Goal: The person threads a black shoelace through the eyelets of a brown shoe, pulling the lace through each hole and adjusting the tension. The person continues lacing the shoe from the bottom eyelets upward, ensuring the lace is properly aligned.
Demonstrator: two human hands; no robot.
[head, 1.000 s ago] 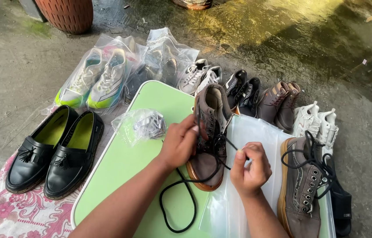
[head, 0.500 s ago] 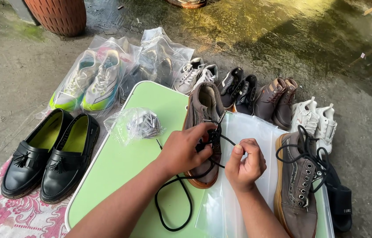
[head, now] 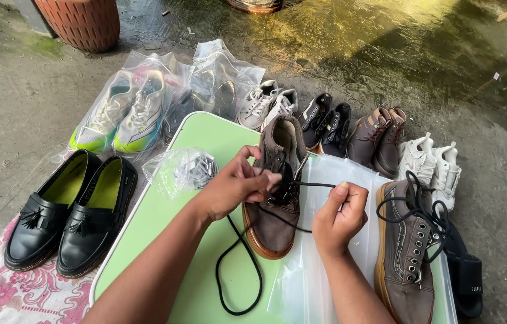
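A brown suede shoe (head: 277, 225) with a tan sole lies on the green table (head: 163, 234). My left hand (head: 235, 186) pinches the black lace (head: 247, 282) at the shoe's eyelets. My right hand (head: 339, 219) grips the lace's other end, stretched taut to the right of the shoe. The slack of the lace loops down over the table. The matching brown shoe (head: 406, 258) lies to the right on clear plastic bags (head: 307, 282), its lace loose.
Black tasselled loafers (head: 67, 213) sit left on a floral cloth (head: 1, 297). Bagged sneakers (head: 127, 111), white sneakers (head: 265, 105), black shoes (head: 325, 123), brown shoes (head: 379, 138) and white shoes (head: 430, 165) line the concrete beyond. A small crumpled bag (head: 187, 171) rests on the table. A clay pot (head: 82, 21) stands far left.
Both hands shifted slightly along the shoe; my right hand has drawn the lace out taut to the right. The camera view has tilted a little.
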